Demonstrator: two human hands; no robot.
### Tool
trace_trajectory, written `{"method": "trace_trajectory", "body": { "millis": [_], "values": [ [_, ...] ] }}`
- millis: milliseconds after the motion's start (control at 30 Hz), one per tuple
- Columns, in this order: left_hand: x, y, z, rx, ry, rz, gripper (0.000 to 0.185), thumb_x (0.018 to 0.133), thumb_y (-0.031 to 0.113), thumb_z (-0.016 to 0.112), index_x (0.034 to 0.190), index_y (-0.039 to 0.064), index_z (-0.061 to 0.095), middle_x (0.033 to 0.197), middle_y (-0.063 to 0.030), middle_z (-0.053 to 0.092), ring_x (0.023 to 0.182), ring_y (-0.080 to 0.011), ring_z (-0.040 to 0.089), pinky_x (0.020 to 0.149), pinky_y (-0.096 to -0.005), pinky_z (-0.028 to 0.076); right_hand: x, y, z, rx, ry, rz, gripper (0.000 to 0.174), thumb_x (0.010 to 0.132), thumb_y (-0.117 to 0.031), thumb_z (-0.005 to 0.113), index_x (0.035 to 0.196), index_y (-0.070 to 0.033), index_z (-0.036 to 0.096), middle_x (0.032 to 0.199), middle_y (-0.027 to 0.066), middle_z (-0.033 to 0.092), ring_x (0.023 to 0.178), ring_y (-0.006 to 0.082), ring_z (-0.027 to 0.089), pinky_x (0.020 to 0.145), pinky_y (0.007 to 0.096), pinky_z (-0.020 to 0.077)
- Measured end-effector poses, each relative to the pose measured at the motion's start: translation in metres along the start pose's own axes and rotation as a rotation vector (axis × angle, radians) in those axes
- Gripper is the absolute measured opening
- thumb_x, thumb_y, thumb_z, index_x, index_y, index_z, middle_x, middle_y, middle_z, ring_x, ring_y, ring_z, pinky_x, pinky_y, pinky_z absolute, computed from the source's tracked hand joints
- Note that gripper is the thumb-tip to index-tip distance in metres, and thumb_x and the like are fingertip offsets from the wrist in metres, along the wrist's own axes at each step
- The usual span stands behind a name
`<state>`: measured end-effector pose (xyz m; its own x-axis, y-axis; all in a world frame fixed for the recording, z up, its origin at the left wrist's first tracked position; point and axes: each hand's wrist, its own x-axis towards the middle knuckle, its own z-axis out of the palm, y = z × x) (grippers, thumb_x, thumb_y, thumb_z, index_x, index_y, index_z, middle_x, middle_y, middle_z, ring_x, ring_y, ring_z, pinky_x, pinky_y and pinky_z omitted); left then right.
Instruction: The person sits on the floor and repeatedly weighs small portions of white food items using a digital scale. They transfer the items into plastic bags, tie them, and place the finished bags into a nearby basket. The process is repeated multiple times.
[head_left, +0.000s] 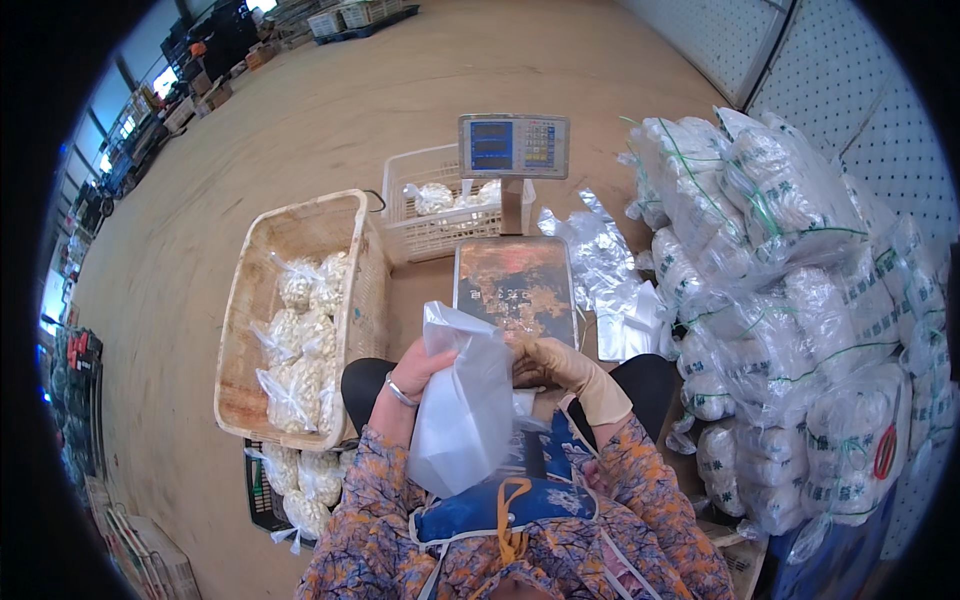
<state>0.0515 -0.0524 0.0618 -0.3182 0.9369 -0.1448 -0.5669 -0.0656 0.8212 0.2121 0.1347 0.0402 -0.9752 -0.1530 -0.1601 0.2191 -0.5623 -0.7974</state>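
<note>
A translucent plastic bag (469, 405) hangs in front of my lap, its top standing up and nothing visible inside. My bare left hand (429, 369), with a metal bracelet at the wrist, grips the bag's left edge. On the bag's other side is my right hand (566, 375) in a pale glove, its fingers curled; whether they pinch the bag is hidden. Just beyond both hands stands a platform scale, its worn metal plate (514, 289) bare and its display panel (514, 146) raised on a post.
At left, a stained plastic crate (229, 352) holds several tied bags of pale pieces (300, 337). Below it sits a dark crate (262, 495) with more. Behind the scale is a white crate (405, 232). Flat plastic bags (626, 319) lie right, beside stacked wrapped bundles (795, 315) with red-handled scissors (885, 452).
</note>
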Motion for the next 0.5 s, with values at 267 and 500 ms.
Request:
{"method": "trace_trajectory", "body": {
  "millis": [267, 500],
  "values": [
    [-0.012, -0.005, -0.012, -0.245, 0.047, -0.134, 0.046, 0.077, 0.016, 0.062, 0.116, 0.000, 0.042, 0.107, -0.0085, 0.053, 0.092, -0.0177, 0.056, 0.077, -0.0299, 0.049, 0.005, 0.017, 0.010, -0.181, 0.016, 0.031, 0.057, 0.076, -0.046, 0.057, 0.109, 0.000, 0.049, 0.100, 0.0072, 0.056, 0.089, 0.0151, 0.056, 0.075, 0.0267, 0.0467],
    [-0.011, -0.017, -0.016, 0.077, -0.067, -0.202, 0.050, 0.076, 0.019, 0.063, 0.118, 0.001, 0.042, 0.107, -0.0087, 0.053, 0.093, -0.0152, 0.054, 0.082, -0.0284, 0.044, 0.009, 0.019, 0.003, -0.087, 0.228, -0.067, 0.035, 0.078, -0.027, 0.062, 0.102, -0.003, 0.052, 0.085, 0.0002, 0.056, 0.072, 0.0072, 0.053, 0.063, 0.0210, 0.0439]
  ]
}}
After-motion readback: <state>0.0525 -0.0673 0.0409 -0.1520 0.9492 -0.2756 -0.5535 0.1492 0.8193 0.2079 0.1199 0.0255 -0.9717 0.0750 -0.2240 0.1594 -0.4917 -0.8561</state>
